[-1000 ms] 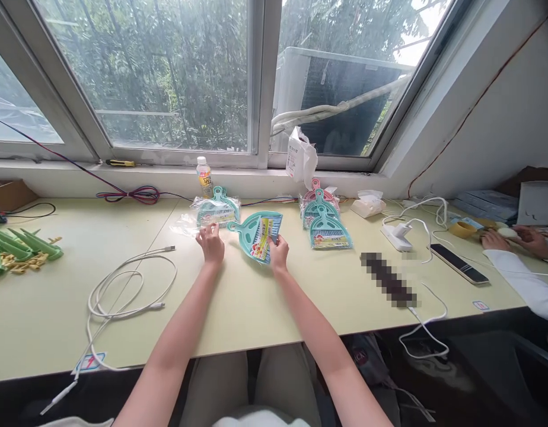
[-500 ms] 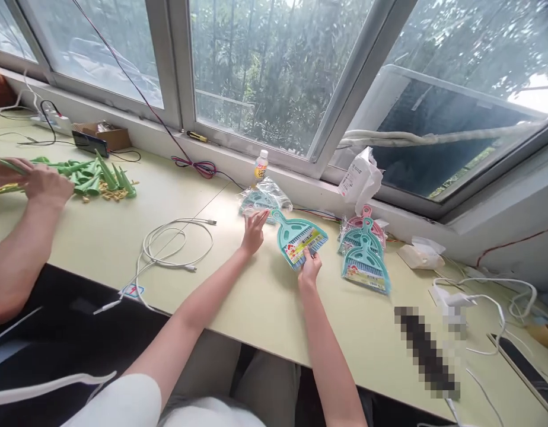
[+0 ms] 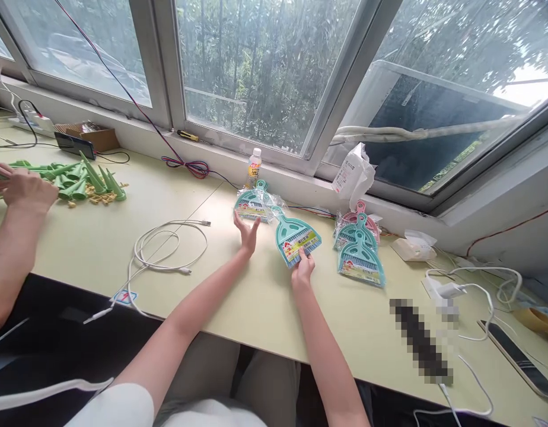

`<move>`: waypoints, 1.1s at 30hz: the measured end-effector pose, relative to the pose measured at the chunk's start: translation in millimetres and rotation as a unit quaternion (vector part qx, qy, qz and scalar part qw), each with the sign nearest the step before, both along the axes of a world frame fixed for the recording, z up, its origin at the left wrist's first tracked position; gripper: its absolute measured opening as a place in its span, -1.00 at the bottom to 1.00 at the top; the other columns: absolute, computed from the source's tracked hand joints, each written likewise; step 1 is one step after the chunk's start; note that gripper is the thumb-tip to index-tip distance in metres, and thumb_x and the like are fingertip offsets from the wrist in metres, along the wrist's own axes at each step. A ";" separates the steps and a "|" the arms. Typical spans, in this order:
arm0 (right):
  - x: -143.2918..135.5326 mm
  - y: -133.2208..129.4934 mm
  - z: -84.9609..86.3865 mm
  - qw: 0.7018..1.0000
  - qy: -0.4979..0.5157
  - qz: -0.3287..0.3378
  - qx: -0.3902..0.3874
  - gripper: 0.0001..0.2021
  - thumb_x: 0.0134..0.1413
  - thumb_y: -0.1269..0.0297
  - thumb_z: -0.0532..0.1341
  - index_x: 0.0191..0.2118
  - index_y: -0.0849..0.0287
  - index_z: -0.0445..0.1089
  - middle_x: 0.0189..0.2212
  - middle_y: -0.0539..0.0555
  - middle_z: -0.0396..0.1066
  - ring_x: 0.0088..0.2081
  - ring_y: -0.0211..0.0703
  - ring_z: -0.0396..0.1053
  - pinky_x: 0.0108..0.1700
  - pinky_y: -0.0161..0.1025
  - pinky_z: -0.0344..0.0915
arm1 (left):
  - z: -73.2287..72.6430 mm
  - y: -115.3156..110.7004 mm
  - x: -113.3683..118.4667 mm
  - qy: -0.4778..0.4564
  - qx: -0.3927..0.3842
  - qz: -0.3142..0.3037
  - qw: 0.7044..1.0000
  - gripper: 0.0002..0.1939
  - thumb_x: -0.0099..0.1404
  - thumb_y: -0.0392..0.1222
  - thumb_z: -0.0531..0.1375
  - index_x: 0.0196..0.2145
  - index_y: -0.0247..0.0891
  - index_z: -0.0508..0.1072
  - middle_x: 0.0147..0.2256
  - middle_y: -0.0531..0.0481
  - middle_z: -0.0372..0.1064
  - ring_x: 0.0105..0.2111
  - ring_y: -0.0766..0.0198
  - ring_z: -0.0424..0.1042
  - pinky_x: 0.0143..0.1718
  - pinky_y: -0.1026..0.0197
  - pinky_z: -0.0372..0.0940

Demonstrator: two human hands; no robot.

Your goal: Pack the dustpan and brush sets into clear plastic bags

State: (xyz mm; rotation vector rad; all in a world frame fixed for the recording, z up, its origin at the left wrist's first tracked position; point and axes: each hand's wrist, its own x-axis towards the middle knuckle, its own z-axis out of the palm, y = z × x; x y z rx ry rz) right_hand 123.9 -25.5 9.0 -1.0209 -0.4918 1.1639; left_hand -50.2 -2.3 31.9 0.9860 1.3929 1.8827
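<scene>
My right hand (image 3: 304,268) grips the lower edge of a teal dustpan and brush set (image 3: 297,237) with a printed label, holding it tilted over the table, handle pointing up and left. To its left my left hand (image 3: 246,236) is open, thumb and fingers apart, and appears empty. Just behind that hand lies another teal dustpan set (image 3: 252,203) with crinkled clear plastic on and around it. On the right, several wrapped dustpan sets overlap: a teal one (image 3: 361,261) in front and a pink one (image 3: 361,209) at the back.
A co-worker's hand (image 3: 29,188) is at a pile of green cone-shaped pieces (image 3: 73,178) on the left. A coiled white cable (image 3: 138,255) lies on the table (image 3: 256,308). Behind are a drink bottle (image 3: 254,165) and a white bag (image 3: 354,172); a phone (image 3: 518,359) lies right.
My left hand has come away from the dustpan's handle and opened, moving slightly left and down. My right hand keeps its hold on the set. The camera view has shifted a little.
</scene>
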 end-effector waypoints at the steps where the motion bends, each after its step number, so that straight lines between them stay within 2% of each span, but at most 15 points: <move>1: 0.2 0.6 -0.3 1.000 -0.001 0.006 0.001 -0.62 -0.17 0.18 0.36 -0.17 0.17 0.37 -0.17 0.11 0.52 -0.16 -0.09 0.52 -0.20 -0.17 0.51 | -1.0 4.1 -2.5 -0.065 -0.022 -0.063 0.996 -0.11 0.34 0.22 0.08 0.41 -0.05 -0.30 0.42 -0.23 -0.28 0.37 -0.03 -0.04 0.22 -0.07 0.18; 3: -0.4 1.6 -0.6 1.000 -0.015 0.020 0.008 -0.60 -0.18 0.16 0.37 -0.16 0.18 0.37 -0.18 0.11 0.52 -0.18 -0.09 0.52 -0.19 -0.17 0.51 | -3.6 11.2 -6.1 -0.156 -0.040 -0.198 0.967 -0.20 0.36 0.29 -0.01 0.39 -0.12 -0.13 0.36 -0.28 -0.03 0.26 0.00 0.21 0.11 0.00 0.30; 4: -1.1 1.9 -0.6 0.999 -0.026 0.027 0.014 -0.59 -0.19 0.15 0.37 -0.17 0.19 0.38 -0.18 0.11 0.53 -0.19 -0.09 0.52 -0.18 -0.17 0.51 | -5.1 13.7 -6.5 -0.176 -0.038 -0.247 0.952 -0.21 0.34 0.30 0.00 0.36 -0.17 -0.01 0.31 -0.29 0.09 0.21 0.01 0.29 0.07 0.03 0.34; 6: -3.3 1.9 -0.4 0.998 -0.050 0.037 0.029 -0.58 -0.21 0.14 0.38 -0.18 0.21 0.40 -0.20 0.12 0.53 -0.19 -0.08 0.52 -0.17 -0.17 0.50 | -8.3 16.1 -4.0 -0.178 -0.030 -0.296 0.938 -0.27 0.26 0.24 0.16 0.25 -0.22 0.20 0.20 -0.26 0.27 0.10 0.05 0.39 0.01 0.09 0.38; 8: -5.6 1.2 -0.5 0.996 -0.065 0.039 0.042 -0.58 -0.22 0.13 0.38 -0.20 0.22 0.42 -0.20 0.12 0.53 -0.19 -0.08 0.51 -0.15 -0.17 0.50 | -11.6 15.5 1.7 -0.165 -0.046 -0.313 0.934 -0.33 0.17 0.13 0.29 0.16 -0.18 0.30 0.10 -0.17 0.38 -0.01 0.09 0.46 -0.04 0.10 0.40; 10: -7.1 0.7 -1.6 0.996 -0.066 0.026 0.045 -0.58 -0.20 0.11 0.37 -0.18 0.21 0.42 -0.19 0.11 0.53 -0.17 -0.08 0.51 -0.13 -0.16 0.49 | -14.0 12.7 8.2 -0.166 -0.078 -0.336 0.924 -0.35 0.16 0.12 0.31 0.15 -0.13 0.32 0.04 -0.11 0.43 -0.08 0.10 0.50 -0.05 0.05 0.41; 12: -6.5 1.3 -3.4 0.998 -0.051 -0.002 0.034 -0.59 -0.17 0.11 0.35 -0.17 0.20 0.41 -0.18 0.11 0.53 -0.16 -0.08 0.51 -0.12 -0.15 0.49 | -14.9 8.2 13.3 -0.168 -0.096 -0.383 0.903 -0.36 0.18 0.14 0.30 0.16 -0.09 0.32 0.03 -0.09 0.45 -0.06 0.09 0.50 0.00 0.01 0.39; 15: -0.7 4.7 -6.0 0.999 -0.017 -0.045 0.000 -0.62 -0.13 0.12 0.34 -0.17 0.18 0.38 -0.17 0.13 0.52 -0.16 -0.08 0.51 -0.16 -0.15 0.50 | -12.9 -0.6 15.7 -0.130 -0.104 -0.497 0.852 -0.34 0.15 0.02 0.36 0.19 -0.06 0.33 0.06 -0.11 0.44 0.06 0.07 0.45 0.12 0.02 0.30; 18: 7.5 8.7 -6.4 0.998 -0.014 -0.058 -0.017 -0.64 -0.09 0.11 0.34 -0.18 0.18 0.37 -0.17 0.14 0.52 -0.15 -0.08 0.51 -0.19 -0.14 0.51 | -8.9 -6.9 11.1 -0.093 -0.125 -0.593 0.790 -0.31 0.15 -0.08 0.37 0.22 -0.09 0.32 0.09 -0.18 0.42 0.10 0.05 0.42 0.14 -0.04 0.28; 20: 11.0 10.0 -5.4 0.998 -0.021 -0.051 -0.013 -0.64 -0.09 0.09 0.34 -0.19 0.18 0.37 -0.17 0.13 0.53 -0.15 -0.08 0.51 -0.18 -0.14 0.51 | -6.1 -6.5 4.8 -0.107 -0.118 -0.596 0.787 -0.35 0.20 0.02 0.33 0.22 -0.09 0.32 0.11 -0.23 0.40 0.09 0.02 0.43 0.09 -0.10 0.32; 24: 8.0 8.4 -3.0 0.999 -0.027 -0.026 0.008 -0.63 -0.14 0.13 0.35 -0.19 0.20 0.40 -0.17 0.14 0.53 -0.16 -0.08 0.51 -0.15 -0.15 0.50 | -1.4 1.9 -8.8 -0.156 -0.070 -0.512 0.842 -0.37 0.24 0.28 0.20 0.17 -0.05 0.36 0.14 -0.21 0.38 0.10 -0.02 0.41 0.02 -0.11 0.37; 26: 2.8 6.3 -2.3 0.999 -0.037 -0.012 0.015 -0.62 -0.15 0.13 0.35 -0.19 0.22 0.41 -0.17 0.15 0.53 -0.17 -0.07 0.52 -0.16 -0.16 0.51 | -0.7 4.3 -10.1 -0.154 -0.061 -0.477 0.863 -0.36 0.23 0.26 0.22 0.18 -0.04 0.35 0.11 -0.17 0.41 0.08 0.00 0.43 0.04 -0.08 0.36; 28: -1.8 4.3 -2.3 0.999 -0.048 0.001 0.022 -0.60 -0.17 0.12 0.35 -0.18 0.22 0.41 -0.16 0.15 0.54 -0.16 -0.06 0.51 -0.17 -0.16 0.51 | -2.2 3.1 -5.2 -0.137 -0.078 -0.463 0.872 -0.37 0.21 0.15 0.29 0.18 -0.10 0.35 0.05 -0.17 0.46 0.04 0.00 0.46 0.07 -0.06 0.35; 30: -3.8 3.3 -2.7 0.998 -0.053 0.005 0.026 -0.58 -0.18 0.11 0.36 -0.17 0.22 0.42 -0.16 0.15 0.54 -0.16 -0.06 0.51 -0.17 -0.16 0.51 | -5.2 -1.3 4.7 -0.129 -0.110 -0.475 0.863 -0.40 0.18 0.03 0.34 0.13 -0.21 0.39 -0.01 -0.22 0.50 -0.01 -0.02 0.49 0.07 -0.06 0.34; 33: -0.9 4.3 -3.3 0.998 -0.050 -0.011 0.021 -0.57 -0.18 0.07 0.36 -0.18 0.22 0.41 -0.16 0.16 0.54 -0.16 -0.06 0.51 -0.19 -0.16 0.51 | -9.5 -10.1 20.3 -0.139 -0.131 -0.533 0.824 -0.47 0.21 -0.03 0.33 0.08 -0.29 0.42 -0.05 -0.26 0.51 -0.02 -0.02 0.50 0.08 -0.06 0.33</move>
